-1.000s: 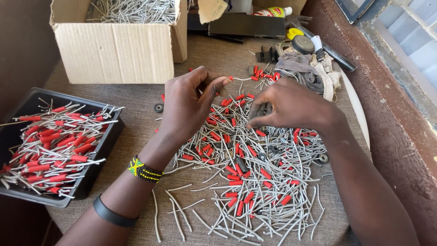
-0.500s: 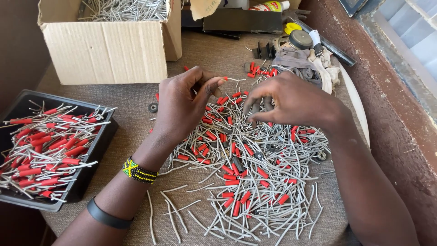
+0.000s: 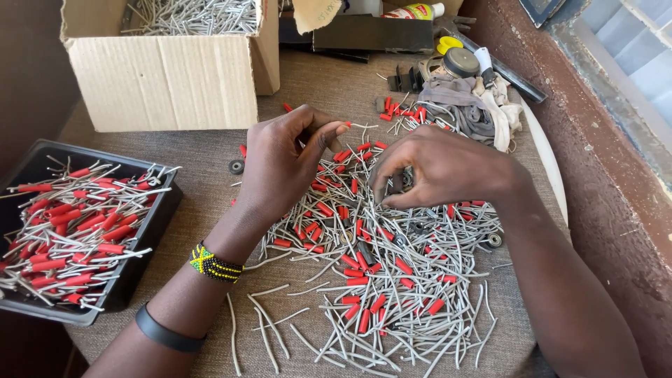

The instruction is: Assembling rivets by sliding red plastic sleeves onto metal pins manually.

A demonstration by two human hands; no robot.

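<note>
Brown cloth-covered surface [image 3: 210,150] under a window wall on the right, cluttered w/ parts. Main heap of grey wire pieces [image 3: 413,280] mixed w/ red sleeves [image 3: 360,280] lies centre, spreading toward the near edge.

What's changed vs. half a sec ago: left hand [image 3: 280,164] has lifted a bit off the heap and turned, thumb and forefinger now pinched shut on one grey wire piece w/ a red sleeve end [image 3: 348,126], held out just above the pile's far edge. Before, that hand was flatter, fingers down among the pieces. Right hand [image 3: 444,168] has curled tighter; fingers bunched at the heap, tips close together around something small and dark, can't tell exactly what it grips or if it's fully closed. Heap itself looks unmoved.

My read: one piece has been singled out from the pile, so a fresh unit is in hand while the right hand picks for a matching bit.

Other stuff: black tray [image 3: 150,234] at left, well apart from the hands, loaded w/ wires already carrying red sleeves. Cardboard box [image 3: 164,80] at back left holds bare grey wires. Grey rag [image 3: 462,105] and a small round tin [image 3: 460,61] at back right, near loose red sleeves. Beaded bracelet [image 3: 213,264] and black band [image 3: 164,332] on left wrist.
</note>
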